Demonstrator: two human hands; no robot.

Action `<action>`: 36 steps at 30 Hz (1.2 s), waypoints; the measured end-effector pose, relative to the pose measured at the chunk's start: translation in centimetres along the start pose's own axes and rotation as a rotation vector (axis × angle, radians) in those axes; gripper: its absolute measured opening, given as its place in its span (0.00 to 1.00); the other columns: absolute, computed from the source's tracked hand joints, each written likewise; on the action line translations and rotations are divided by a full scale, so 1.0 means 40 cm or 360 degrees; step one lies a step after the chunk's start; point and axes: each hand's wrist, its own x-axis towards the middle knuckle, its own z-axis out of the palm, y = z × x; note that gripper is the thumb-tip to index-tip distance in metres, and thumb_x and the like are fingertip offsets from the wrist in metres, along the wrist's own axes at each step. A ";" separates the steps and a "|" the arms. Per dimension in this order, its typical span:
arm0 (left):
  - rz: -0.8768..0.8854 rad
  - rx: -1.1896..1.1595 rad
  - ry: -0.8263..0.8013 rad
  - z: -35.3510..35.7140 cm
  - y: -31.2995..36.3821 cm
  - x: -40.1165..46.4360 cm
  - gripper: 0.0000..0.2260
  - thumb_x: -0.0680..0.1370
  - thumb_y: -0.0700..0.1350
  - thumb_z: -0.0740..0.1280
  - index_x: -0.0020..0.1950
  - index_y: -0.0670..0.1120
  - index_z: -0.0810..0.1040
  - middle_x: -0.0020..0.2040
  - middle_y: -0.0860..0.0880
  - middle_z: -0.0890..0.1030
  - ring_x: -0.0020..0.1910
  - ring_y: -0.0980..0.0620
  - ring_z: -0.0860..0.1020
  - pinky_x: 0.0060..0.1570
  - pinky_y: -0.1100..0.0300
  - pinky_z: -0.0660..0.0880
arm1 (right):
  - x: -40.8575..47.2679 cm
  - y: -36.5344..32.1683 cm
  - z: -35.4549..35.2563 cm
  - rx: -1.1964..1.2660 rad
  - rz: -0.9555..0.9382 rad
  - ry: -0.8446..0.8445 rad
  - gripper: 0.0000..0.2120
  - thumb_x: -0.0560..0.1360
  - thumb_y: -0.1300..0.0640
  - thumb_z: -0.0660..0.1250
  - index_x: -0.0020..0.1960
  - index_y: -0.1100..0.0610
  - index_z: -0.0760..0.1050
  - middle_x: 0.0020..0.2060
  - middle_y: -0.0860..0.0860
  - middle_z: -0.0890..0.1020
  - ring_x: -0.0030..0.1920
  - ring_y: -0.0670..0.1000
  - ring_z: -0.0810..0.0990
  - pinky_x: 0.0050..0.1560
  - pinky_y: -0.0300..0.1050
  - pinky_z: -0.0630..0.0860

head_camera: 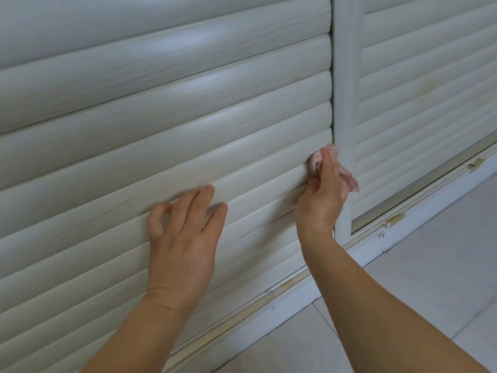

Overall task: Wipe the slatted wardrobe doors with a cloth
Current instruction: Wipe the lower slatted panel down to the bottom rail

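The big slatted door (161, 117) fills most of the view, made of long white rounded slats running sideways. A second slatted door (430, 90) stands to the right of it, and a tall white post (345, 90) runs up and down between the two. At the bottom is a white track (282, 300) with chipped, peeling bits along it, and past that a pale tiled floor (430, 278). The left hand (185, 232) rests on the slats of the big door; its long fingers are straight and spread a little, with the pointer finger and thumb bent in, and it holds nothing. The right hand (322, 195) is at the right end of the slats, just beside the post, with its fingers curled round the cloth (329, 164). The cloth is small, pink and white, bunched up, and pressed into the corner where a slat meets the post. I think this corner is being cleaned now. The cloth could snag in the thin gap by the post, because it is so crumpled and a loose flap hangs out on the right. The left hand may push too hard and make the door slide or shake. The post gets in the way of one long wipe across both doors.
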 end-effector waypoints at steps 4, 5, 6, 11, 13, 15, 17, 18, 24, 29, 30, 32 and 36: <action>0.0012 0.0025 -0.0009 -0.004 -0.009 -0.009 0.21 0.69 0.32 0.52 0.52 0.45 0.80 0.60 0.44 0.77 0.61 0.46 0.72 0.56 0.47 0.61 | -0.037 -0.020 0.015 0.0002 0.0117 -0.0022 0.24 0.79 0.68 0.53 0.71 0.51 0.67 0.70 0.51 0.67 0.69 0.50 0.61 0.60 0.29 0.52; 0.0001 0.0027 -0.0010 -0.006 -0.011 -0.015 0.21 0.69 0.33 0.53 0.51 0.45 0.80 0.60 0.44 0.77 0.61 0.46 0.72 0.56 0.47 0.61 | -0.061 -0.028 0.022 0.0024 0.0134 -0.0047 0.22 0.80 0.66 0.53 0.71 0.51 0.68 0.69 0.51 0.68 0.67 0.50 0.61 0.60 0.30 0.52; -0.0016 0.0028 -0.0014 -0.008 -0.012 -0.020 0.21 0.69 0.33 0.53 0.51 0.45 0.80 0.60 0.44 0.77 0.61 0.46 0.72 0.56 0.47 0.61 | -0.089 -0.031 0.026 0.0006 0.0137 -0.0073 0.20 0.81 0.63 0.53 0.70 0.51 0.69 0.67 0.54 0.69 0.65 0.50 0.62 0.61 0.33 0.55; -0.0065 0.0026 -0.0078 -0.026 -0.021 -0.054 0.14 0.70 0.35 0.56 0.44 0.46 0.79 0.59 0.46 0.78 0.60 0.47 0.72 0.55 0.48 0.61 | -0.253 -0.063 0.033 -0.0028 -0.0195 -0.0367 0.15 0.81 0.56 0.58 0.66 0.50 0.73 0.56 0.40 0.70 0.57 0.33 0.64 0.56 0.19 0.52; -0.0053 0.0018 -0.0111 -0.033 -0.026 -0.066 0.12 0.73 0.38 0.56 0.44 0.47 0.78 0.59 0.47 0.78 0.59 0.46 0.73 0.54 0.48 0.60 | -0.311 -0.056 0.034 -0.0039 -0.0373 -0.0556 0.10 0.78 0.53 0.61 0.56 0.45 0.77 0.52 0.39 0.73 0.55 0.39 0.70 0.56 0.34 0.64; -0.0060 0.0012 -0.0136 -0.037 -0.035 -0.077 0.13 0.74 0.41 0.55 0.48 0.47 0.79 0.58 0.49 0.79 0.59 0.47 0.73 0.55 0.49 0.60 | -0.352 -0.069 0.028 -0.0201 -0.0607 -0.0759 0.03 0.75 0.46 0.65 0.47 0.40 0.76 0.47 0.37 0.75 0.52 0.41 0.73 0.54 0.44 0.70; -0.0079 0.0015 -0.0156 -0.041 -0.039 -0.091 0.13 0.75 0.41 0.56 0.50 0.48 0.79 0.58 0.50 0.78 0.60 0.47 0.73 0.56 0.48 0.60 | -0.361 -0.071 0.024 -0.0169 -0.0753 -0.0832 0.03 0.74 0.43 0.66 0.48 0.39 0.77 0.48 0.39 0.76 0.54 0.39 0.72 0.56 0.39 0.69; -0.0077 0.0021 -0.0159 -0.041 -0.040 -0.099 0.13 0.75 0.40 0.55 0.49 0.47 0.79 0.59 0.49 0.78 0.60 0.47 0.73 0.56 0.48 0.60 | -0.353 -0.066 0.022 -0.0187 -0.0820 -0.0834 0.05 0.75 0.44 0.66 0.49 0.41 0.78 0.48 0.40 0.76 0.54 0.37 0.70 0.55 0.33 0.66; -0.0061 0.0070 -0.0202 -0.028 -0.035 -0.128 0.12 0.70 0.34 0.54 0.37 0.46 0.75 0.60 0.44 0.78 0.62 0.44 0.73 0.59 0.45 0.59 | -0.230 -0.005 0.011 0.0059 -0.0476 -0.0435 0.13 0.74 0.63 0.65 0.54 0.52 0.82 0.50 0.47 0.75 0.52 0.46 0.70 0.55 0.30 0.62; -0.0092 0.0060 -0.0243 -0.004 -0.022 -0.141 0.12 0.65 0.30 0.59 0.38 0.46 0.75 0.63 0.43 0.75 0.63 0.44 0.70 0.60 0.47 0.59 | -0.103 0.002 0.001 0.0742 0.0520 -0.0123 0.11 0.76 0.59 0.67 0.40 0.45 0.80 0.40 0.48 0.78 0.48 0.47 0.74 0.56 0.35 0.68; -0.0099 0.0057 -0.0247 -0.002 -0.021 -0.142 0.12 0.65 0.30 0.60 0.38 0.46 0.75 0.63 0.43 0.75 0.63 0.44 0.69 0.59 0.47 0.59 | -0.086 0.007 0.001 0.0676 0.0544 -0.0101 0.09 0.76 0.58 0.66 0.44 0.47 0.82 0.40 0.48 0.79 0.48 0.50 0.76 0.55 0.37 0.71; -0.0104 0.0055 -0.0256 0.000 -0.022 -0.150 0.12 0.65 0.30 0.60 0.39 0.45 0.75 0.64 0.43 0.74 0.63 0.44 0.69 0.59 0.46 0.59 | -0.077 0.020 0.001 0.0611 0.0578 0.0046 0.11 0.76 0.60 0.65 0.54 0.47 0.80 0.44 0.43 0.81 0.51 0.49 0.79 0.57 0.37 0.74; -0.0084 0.0070 -0.0252 0.004 -0.034 -0.173 0.13 0.66 0.29 0.56 0.39 0.44 0.75 0.65 0.43 0.74 0.63 0.43 0.70 0.60 0.46 0.59 | -0.082 0.042 -0.014 0.0539 0.0736 0.0234 0.15 0.78 0.61 0.64 0.63 0.49 0.74 0.56 0.44 0.79 0.55 0.42 0.78 0.57 0.33 0.74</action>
